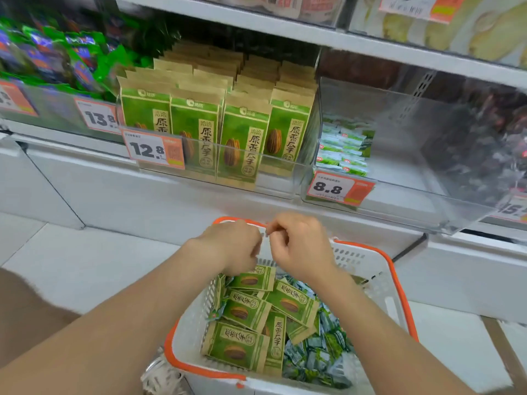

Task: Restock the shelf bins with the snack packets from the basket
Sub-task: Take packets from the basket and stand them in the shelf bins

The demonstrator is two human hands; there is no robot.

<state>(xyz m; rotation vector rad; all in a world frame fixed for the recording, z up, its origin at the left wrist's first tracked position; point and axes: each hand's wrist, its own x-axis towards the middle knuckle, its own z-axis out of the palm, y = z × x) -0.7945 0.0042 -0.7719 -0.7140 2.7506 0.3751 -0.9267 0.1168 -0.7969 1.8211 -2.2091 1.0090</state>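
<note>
- Left hand (228, 246) and right hand (302, 249): over the far end of the basket (400, 295), fingers curled, fingertips nearly meeting. Blurred, so I cannot tell whether they pinch anything.
- Basket on the floor, near me. Green seed packets (242, 343) fill its left side, small green-white packets (319, 354) its right.
- Far shelf: clear bin (228, 173) with upright seed packets. The bin to its right (413, 172) holds a few small packets.
</note>
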